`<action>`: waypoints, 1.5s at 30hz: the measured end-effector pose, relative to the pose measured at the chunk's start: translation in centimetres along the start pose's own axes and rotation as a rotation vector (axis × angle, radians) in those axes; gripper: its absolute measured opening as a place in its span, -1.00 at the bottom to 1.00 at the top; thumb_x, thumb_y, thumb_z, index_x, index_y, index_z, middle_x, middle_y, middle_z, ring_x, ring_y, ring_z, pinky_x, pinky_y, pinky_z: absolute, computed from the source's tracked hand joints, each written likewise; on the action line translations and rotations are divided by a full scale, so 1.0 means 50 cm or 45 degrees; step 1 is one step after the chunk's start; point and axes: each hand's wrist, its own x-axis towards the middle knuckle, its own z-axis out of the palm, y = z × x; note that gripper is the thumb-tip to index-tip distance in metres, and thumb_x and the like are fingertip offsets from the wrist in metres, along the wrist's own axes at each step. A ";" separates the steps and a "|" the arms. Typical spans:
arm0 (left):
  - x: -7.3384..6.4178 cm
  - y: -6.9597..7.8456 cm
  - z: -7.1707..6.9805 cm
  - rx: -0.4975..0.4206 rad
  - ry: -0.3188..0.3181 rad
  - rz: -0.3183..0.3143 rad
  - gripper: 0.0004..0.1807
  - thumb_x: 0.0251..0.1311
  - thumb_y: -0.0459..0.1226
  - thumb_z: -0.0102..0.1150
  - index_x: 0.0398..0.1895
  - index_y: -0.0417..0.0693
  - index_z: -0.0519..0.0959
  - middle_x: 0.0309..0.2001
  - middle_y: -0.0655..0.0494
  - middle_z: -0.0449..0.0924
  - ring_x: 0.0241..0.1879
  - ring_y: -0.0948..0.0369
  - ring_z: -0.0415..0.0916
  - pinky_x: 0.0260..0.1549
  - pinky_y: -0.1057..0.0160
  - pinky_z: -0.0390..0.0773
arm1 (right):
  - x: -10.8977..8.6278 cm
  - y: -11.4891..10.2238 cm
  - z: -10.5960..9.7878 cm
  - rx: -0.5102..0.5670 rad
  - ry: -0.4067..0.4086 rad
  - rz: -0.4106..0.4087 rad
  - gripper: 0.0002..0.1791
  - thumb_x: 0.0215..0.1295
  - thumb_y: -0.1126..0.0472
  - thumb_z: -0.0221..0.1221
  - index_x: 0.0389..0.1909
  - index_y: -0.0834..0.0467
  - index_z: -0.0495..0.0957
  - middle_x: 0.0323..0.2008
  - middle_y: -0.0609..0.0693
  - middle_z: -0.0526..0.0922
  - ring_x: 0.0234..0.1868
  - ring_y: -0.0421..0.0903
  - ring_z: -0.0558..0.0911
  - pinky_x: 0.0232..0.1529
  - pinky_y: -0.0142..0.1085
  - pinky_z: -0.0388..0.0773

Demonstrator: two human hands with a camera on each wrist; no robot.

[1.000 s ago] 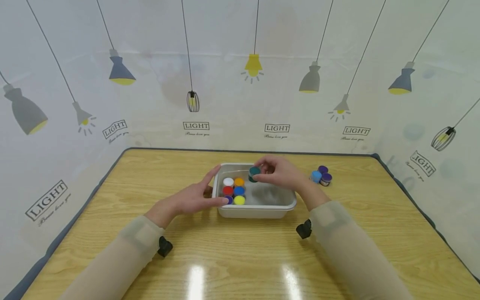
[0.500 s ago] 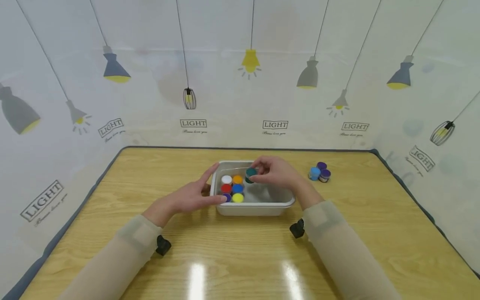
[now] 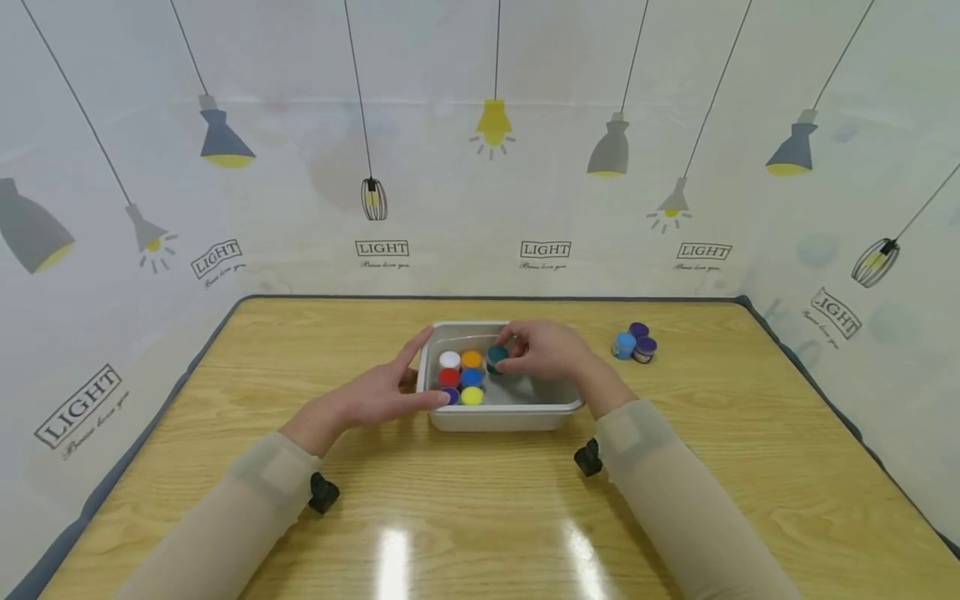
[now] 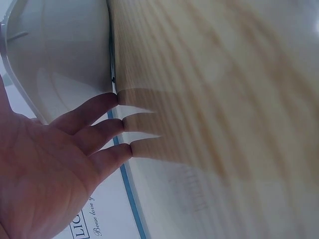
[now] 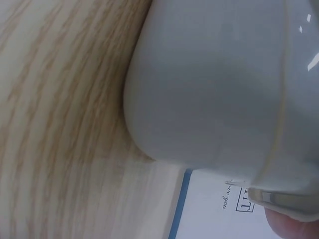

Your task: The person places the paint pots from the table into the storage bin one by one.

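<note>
A white rectangular plastic bin (image 3: pixel 510 411) stands on the table in the head view. My right hand (image 3: pixel 546 352) reaches inside and pinches a small dark green jar (image 3: pixel 497 359) between thumb and fingers, low beside the other jars. My left hand (image 3: pixel 375 394) lies along the bin's left end, index finger and thumb spread; the thumb tip overlaps a purple-lidded jar (image 3: pixel 451 394). The left wrist view shows its other fingers (image 4: pixel 97 130) loosely extended, tips at the tabletop by the bin's wall. White (image 3: pixel 449 360), orange (image 3: pixel 471 359), red (image 3: pixel 448 377), blue (image 3: pixel 472 377) and yellow (image 3: pixel 472 396) lids fill the bin's left side.
To the right of the bin, a light blue jar (image 3: pixel 624 345) and two purple jars (image 3: pixel 644 349) cluster on the wooden table (image 3: pixel 450 500). Behind the table rises a pale backdrop (image 3: pixel 435 192) printed with lamps. The bin's outer wall (image 5: pixel 209 89) fills much of the right wrist view.
My right hand has lowered the dark green jar into the bin, close beside the orange and blue lids. The left hand keeps its place at the bin's left end.
</note>
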 end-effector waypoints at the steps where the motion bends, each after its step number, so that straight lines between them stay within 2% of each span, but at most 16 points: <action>1: 0.001 -0.001 0.000 0.003 0.000 0.005 0.24 0.33 0.47 0.24 0.78 0.69 -0.43 0.64 -0.20 0.37 0.60 -0.21 0.39 0.57 -0.40 0.30 | 0.001 0.000 0.000 -0.006 -0.005 -0.001 -0.58 0.45 -0.12 0.44 0.23 -0.11 0.68 -0.15 -0.13 0.76 -0.13 -0.08 0.65 -0.03 -0.19 0.58; 15: 0.000 0.001 -0.001 0.016 0.004 0.012 0.23 0.34 0.45 0.24 0.79 0.66 -0.42 0.63 -0.21 0.38 0.58 -0.20 0.41 0.57 -0.38 0.31 | 0.001 -0.010 0.005 -0.126 -0.039 0.003 -0.64 0.51 -0.06 0.41 0.25 -0.16 0.70 -0.22 -0.16 0.75 -0.20 -0.10 0.63 -0.06 -0.20 0.55; 28: -0.003 0.001 -0.001 -0.028 -0.010 0.006 0.25 0.36 0.42 0.26 0.80 0.60 -0.41 0.65 -0.22 0.36 0.60 -0.20 0.39 0.58 -0.38 0.29 | 0.007 -0.004 0.009 -0.106 -0.051 0.012 -0.63 0.56 0.01 0.36 0.32 -0.16 0.69 -0.14 -0.18 0.79 -0.20 -0.12 0.65 -0.11 -0.22 0.58; 35: -0.003 0.001 -0.001 -0.019 -0.002 0.002 0.25 0.35 0.42 0.26 0.80 0.60 -0.41 0.64 -0.22 0.36 0.59 -0.21 0.39 0.58 -0.39 0.29 | 0.007 -0.003 0.012 -0.078 -0.052 0.028 -0.62 0.54 0.03 0.38 0.32 -0.17 0.69 -0.17 -0.18 0.78 -0.22 -0.13 0.66 -0.13 -0.23 0.59; 45: 0.000 0.002 -0.001 -0.020 0.000 -0.004 0.25 0.35 0.43 0.26 0.80 0.61 -0.41 0.64 -0.21 0.38 0.59 -0.21 0.40 0.57 -0.40 0.31 | 0.006 -0.005 0.010 -0.119 -0.049 0.022 -0.63 0.54 0.02 0.38 0.30 -0.15 0.70 -0.19 -0.19 0.78 -0.23 -0.14 0.66 -0.12 -0.24 0.58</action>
